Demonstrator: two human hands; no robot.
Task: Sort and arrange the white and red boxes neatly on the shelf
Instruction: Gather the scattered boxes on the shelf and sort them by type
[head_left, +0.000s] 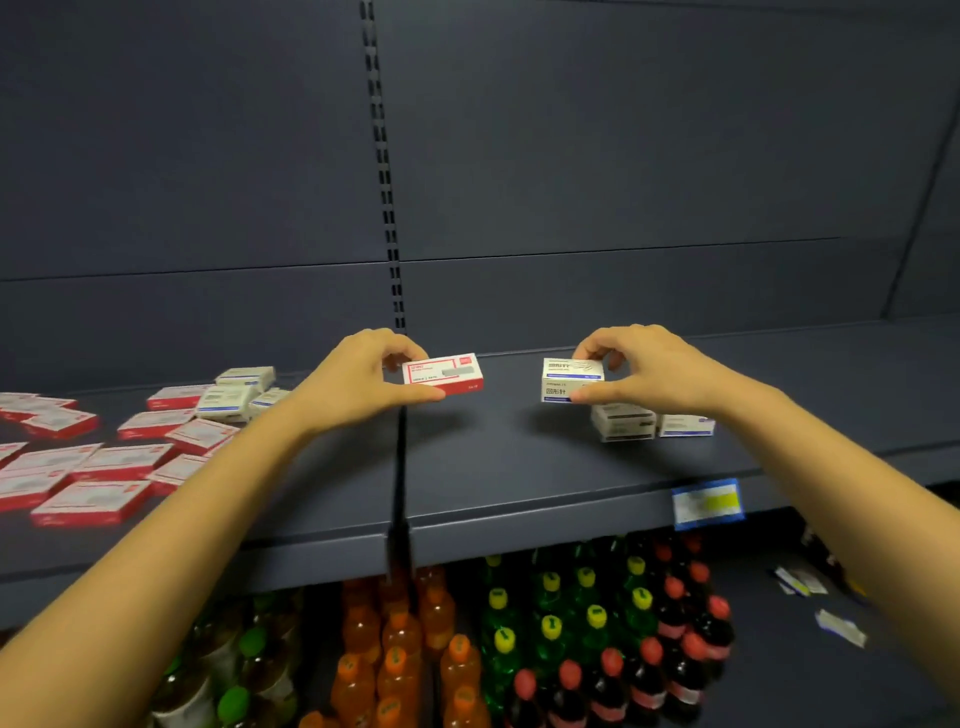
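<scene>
My left hand (363, 376) pinches a red-and-white box (442, 375) just above the dark shelf (493, 467), near its middle joint. My right hand (644, 371) holds a white box with a blue stripe (570, 379) a little above the shelf. Below my right hand, two white boxes (652, 423) stand side by side on the shelf. At the left lies a loose heap of several red boxes (98, 467), with a few white boxes (236, 395) behind them.
The shelf's back panel (571, 156) rises behind, with a slotted upright (387, 208) at the centre. A blue price tag (707, 503) sticks to the front edge. Below stand bottles with orange, green, yellow and red caps (519, 649). Paper scraps (831, 618) lie at lower right.
</scene>
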